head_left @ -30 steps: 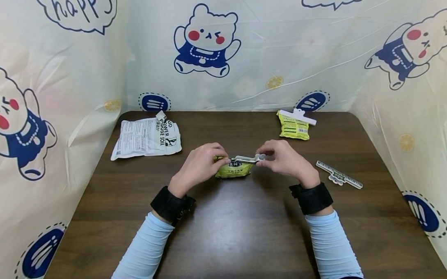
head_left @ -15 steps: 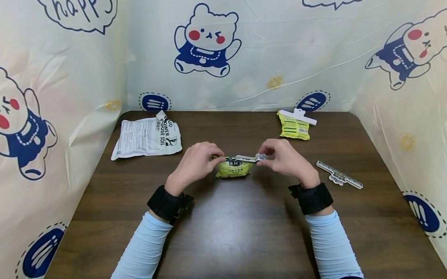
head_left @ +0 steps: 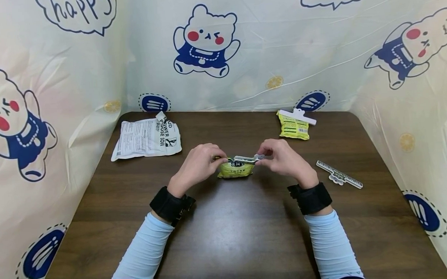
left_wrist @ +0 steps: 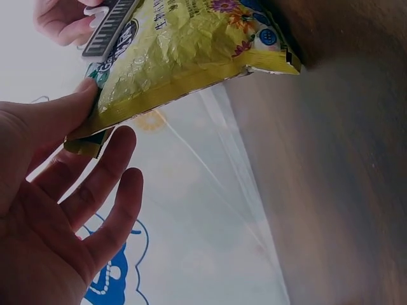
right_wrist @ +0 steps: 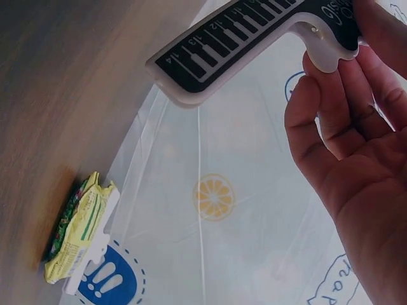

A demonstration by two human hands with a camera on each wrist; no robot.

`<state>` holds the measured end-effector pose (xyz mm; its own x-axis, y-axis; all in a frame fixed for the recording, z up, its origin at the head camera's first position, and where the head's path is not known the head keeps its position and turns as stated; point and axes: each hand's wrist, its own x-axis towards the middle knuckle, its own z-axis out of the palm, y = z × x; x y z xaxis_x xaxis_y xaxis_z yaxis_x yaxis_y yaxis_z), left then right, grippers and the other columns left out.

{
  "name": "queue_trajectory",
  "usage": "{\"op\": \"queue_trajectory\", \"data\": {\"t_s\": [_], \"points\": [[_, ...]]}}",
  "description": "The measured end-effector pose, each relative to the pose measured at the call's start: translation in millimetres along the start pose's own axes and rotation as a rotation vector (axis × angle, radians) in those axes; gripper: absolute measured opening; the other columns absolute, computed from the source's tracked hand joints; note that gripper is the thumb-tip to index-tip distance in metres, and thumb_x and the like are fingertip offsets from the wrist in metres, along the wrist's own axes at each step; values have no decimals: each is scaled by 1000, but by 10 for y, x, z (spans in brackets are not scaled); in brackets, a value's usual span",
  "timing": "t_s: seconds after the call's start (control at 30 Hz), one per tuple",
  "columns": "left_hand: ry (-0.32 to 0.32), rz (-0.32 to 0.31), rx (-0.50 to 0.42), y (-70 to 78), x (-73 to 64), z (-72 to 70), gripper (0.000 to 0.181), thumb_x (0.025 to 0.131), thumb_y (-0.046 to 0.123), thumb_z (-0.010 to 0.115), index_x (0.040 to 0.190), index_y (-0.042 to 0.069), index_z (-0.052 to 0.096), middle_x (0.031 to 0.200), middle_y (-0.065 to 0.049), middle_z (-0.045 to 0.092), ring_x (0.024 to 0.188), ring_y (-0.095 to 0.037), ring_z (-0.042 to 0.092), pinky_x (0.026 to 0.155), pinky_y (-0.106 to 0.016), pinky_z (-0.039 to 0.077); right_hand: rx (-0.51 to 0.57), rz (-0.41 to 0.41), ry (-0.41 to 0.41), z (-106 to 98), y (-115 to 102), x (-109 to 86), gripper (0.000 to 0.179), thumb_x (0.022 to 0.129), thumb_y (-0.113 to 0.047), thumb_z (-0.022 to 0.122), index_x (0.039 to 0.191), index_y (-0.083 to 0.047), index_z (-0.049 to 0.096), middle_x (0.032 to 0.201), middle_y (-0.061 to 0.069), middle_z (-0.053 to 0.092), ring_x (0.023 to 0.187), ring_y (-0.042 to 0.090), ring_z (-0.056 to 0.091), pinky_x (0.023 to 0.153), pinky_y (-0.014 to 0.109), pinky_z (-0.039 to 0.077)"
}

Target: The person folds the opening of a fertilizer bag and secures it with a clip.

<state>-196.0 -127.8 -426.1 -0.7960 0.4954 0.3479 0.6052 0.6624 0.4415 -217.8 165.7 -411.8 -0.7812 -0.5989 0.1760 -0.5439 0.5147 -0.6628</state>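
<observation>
A small yellow-green printed bag [head_left: 235, 170] stands upright at the table's middle, its bottom by the tabletop. My left hand [head_left: 199, 164] pinches the bag's folded top corner between thumb and index finger; in the left wrist view the other fingers of the left hand [left_wrist: 82, 210] are spread free beneath. My right hand [head_left: 285, 158] pinches the handle of a white bag clip [head_left: 244, 159], whose bar lies along the bag's top edge. Black-and-white piano keys cover the bar of this clip [right_wrist: 229, 44] in the right wrist view. The clip's far jaw is hidden.
A white printed soil bag [head_left: 146, 138] lies at the back left. Another yellow bag [head_left: 294, 128], closed with a white clip [head_left: 297, 116], lies at the back right. A loose ruler-patterned clip [head_left: 339, 175] rests right of my right hand. Printed curtains border the table.
My left fingers shifted outward along the bag's top, then slightly back in. The bag and clip have moved only slightly; my right hand keeps its hold.
</observation>
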Motion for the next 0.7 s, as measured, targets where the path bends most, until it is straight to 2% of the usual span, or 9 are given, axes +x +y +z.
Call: {"op": "queue_trajectory", "data": {"t_s": [0.2, 0.37, 0.7], "points": [[9, 16, 3, 22, 4, 20, 4, 94, 15, 79, 94, 14, 83, 89, 1, 78, 82, -16, 69, 69, -40, 59, -36, -21, 11, 42, -65, 24, 15, 85, -6, 86, 93, -6, 74, 91, 9, 70, 81, 24, 63, 73, 44, 60], [3, 13, 7, 38, 12, 22, 5, 95, 16, 78, 95, 15, 83, 90, 1, 78, 82, -15, 69, 69, -39, 58, -33, -5, 19, 51, -77, 16, 16, 84, -7, 87, 96, -7, 75, 92, 9, 71, 82, 24, 63, 74, 46, 61], [-34, -48, 7, 12, -17, -104, 9, 92, 21, 81, 99, 16, 83, 95, 0, 79, 88, -22, 70, 71, -41, 56, -23, 12, 6, 42, -51, 11, 18, 84, -9, 87, 98, -7, 76, 92, 9, 71, 82, 25, 63, 76, 48, 61]]}}
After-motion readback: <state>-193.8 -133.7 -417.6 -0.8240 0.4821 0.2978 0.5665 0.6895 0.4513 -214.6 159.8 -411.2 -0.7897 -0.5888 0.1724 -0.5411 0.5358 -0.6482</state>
